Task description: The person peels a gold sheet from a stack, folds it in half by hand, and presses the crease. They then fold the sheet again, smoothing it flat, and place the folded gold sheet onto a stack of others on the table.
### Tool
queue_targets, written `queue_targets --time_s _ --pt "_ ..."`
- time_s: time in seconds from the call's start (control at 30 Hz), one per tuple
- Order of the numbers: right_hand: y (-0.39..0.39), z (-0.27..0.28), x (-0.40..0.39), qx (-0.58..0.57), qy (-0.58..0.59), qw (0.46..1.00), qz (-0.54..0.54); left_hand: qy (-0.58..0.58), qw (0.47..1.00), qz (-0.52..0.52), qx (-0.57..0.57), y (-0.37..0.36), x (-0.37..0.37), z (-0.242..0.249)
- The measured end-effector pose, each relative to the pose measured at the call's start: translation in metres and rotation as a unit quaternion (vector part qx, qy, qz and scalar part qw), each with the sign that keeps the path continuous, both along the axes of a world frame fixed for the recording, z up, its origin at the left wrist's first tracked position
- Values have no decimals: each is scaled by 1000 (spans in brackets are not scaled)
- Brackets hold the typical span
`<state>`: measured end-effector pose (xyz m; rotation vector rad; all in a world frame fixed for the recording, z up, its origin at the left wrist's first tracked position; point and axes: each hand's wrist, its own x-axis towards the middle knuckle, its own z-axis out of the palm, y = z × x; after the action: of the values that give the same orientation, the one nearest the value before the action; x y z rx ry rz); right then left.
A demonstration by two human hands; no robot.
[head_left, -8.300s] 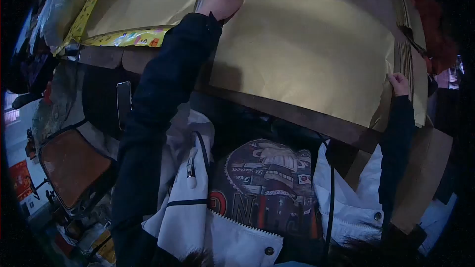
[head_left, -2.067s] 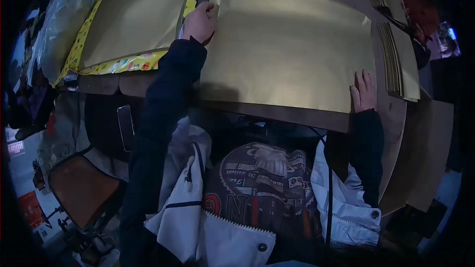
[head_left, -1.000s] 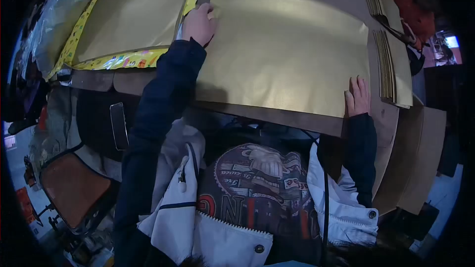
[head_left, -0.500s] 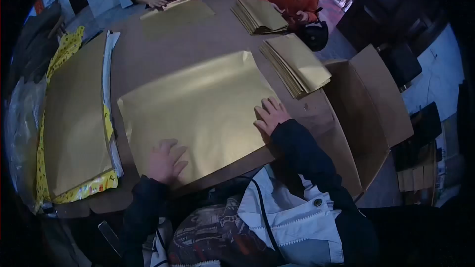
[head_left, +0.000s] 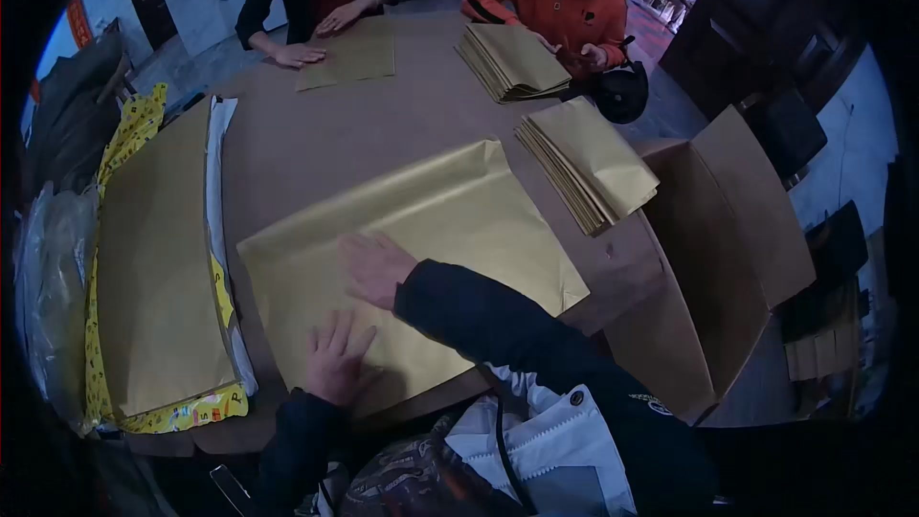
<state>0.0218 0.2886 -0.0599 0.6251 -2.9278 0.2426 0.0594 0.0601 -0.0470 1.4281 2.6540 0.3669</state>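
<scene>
A large sheet of gold paper (head_left: pixel 498 249) lies in front of me on the brown table, its far edge slightly raised and curled. My left hand (head_left: pixel 337 359) rests on its near left part with the fingers spread. My right hand (head_left: pixel 375 270) reaches across to the sheet's left-middle area, fingers stretched out and a little blurred, with nothing held. To the left lies a stack of flat gold paper (head_left: pixel 158 268) in an opened yellow printed wrapper (head_left: pixel 191 407). Folded gold sheets (head_left: pixel 598 153) are piled beyond the sheet's right corner.
Another folded pile (head_left: pixel 512 57) lies farther back. An open cardboard box (head_left: pixel 670 325) stands at the table's right edge. Across the table, one person's hands (head_left: pixel 304 53) press on a gold sheet (head_left: pixel 362 53); a person in orange (head_left: pixel 565 10) sits beside them. Clear plastic (head_left: pixel 57 278) hangs at left.
My right hand has moved from the sheet's right edge leftward across it, near my left hand. The view has shifted. The far person's sheet now looks smaller, with the hands repositioned on it.
</scene>
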Motion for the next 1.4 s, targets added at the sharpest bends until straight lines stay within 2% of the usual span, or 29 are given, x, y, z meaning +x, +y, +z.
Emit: queue_targets --time_s 0.07,0.2,0.3,0.37,0.47,0.57,0.7,0.87,0.93,1.0,1.13,1.2,1.27,1.4 --pt "43 -12 -17 -12 -18 997 -78 -19 999 1 -29 2 0 1" --pt "149 8 -27 -17 -65 958 -279 -54 998 11 -19 0 -2 9" --pt "212 5 -28 19 -70 940 -333 -61 998 6 -24 0 -3 9" --pt "229 4 -32 54 -84 918 -383 -55 998 4 -29 1 -4 12" --pt "207 6 -38 70 -95 896 -428 -37 999 2 -14 2 -4 3" --pt "153 -3 -51 15 -82 916 -392 -38 999 2 1 2 -3 7" --pt "43 3 -68 -10 -112 946 -303 -28 999 10 -18 0 -3 8" --pt "-68 -13 -102 -30 -66 983 -168 -21 998 -8 51 -3 -5 3" --pt "-104 -12 -111 -37 -72 987 -137 -26 998 6 50 -4 -7 1" --pt "-130 -13 -115 -45 -51 995 -72 -37 999 -4 -6 -5 -6 0" --pt "-135 -6 -119 -52 -59 997 25 -3 998 -15 66 -8 -8 0" --pt "-117 -5 -120 -24 -71 997 12 -17 998 -6 52 -9 -6 2" --pt "-85 -14 -124 -31 -22 997 -71 -13 998 -6 63 -8 -5 0" --pt "9 -3 -109 -12 -67 979 -191 -32 998 -9 60 -8 -6 6"
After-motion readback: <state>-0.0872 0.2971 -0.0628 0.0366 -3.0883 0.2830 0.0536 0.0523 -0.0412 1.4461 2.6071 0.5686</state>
